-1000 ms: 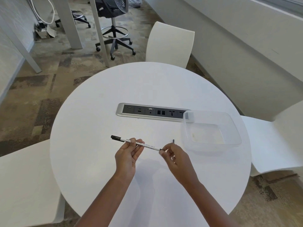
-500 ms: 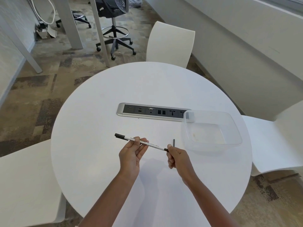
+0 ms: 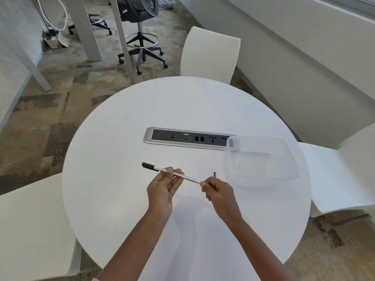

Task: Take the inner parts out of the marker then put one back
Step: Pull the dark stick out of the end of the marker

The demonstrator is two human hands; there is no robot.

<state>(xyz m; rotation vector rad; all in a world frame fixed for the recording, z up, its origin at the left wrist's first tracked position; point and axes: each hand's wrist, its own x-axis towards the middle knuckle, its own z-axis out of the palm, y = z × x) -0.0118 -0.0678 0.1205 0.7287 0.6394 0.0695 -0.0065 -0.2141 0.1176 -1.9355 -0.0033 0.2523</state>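
A slim white whiteboard marker (image 3: 185, 177) with a black cap at its left end is held level above the round white table (image 3: 113, 159). My left hand (image 3: 163, 186) pinches the marker's middle between fingers and thumb. My right hand (image 3: 218, 191) is closed over the marker's right end, and that end is hidden inside the fingers. A short thin dark piece (image 3: 214, 174) lies on the table just beyond my right hand, apart from the marker.
A clear plastic tub (image 3: 292, 159) stands at the right of the table. A silver and black socket strip (image 3: 162, 136) is set into the table's middle. White chairs stand at the far side (image 3: 211, 55), the right (image 3: 334, 175) and the near left (image 3: 30, 230).
Both hands and the marker have shifted slightly to the right and nearer. My right hand's fingers have closed over the marker's right end.
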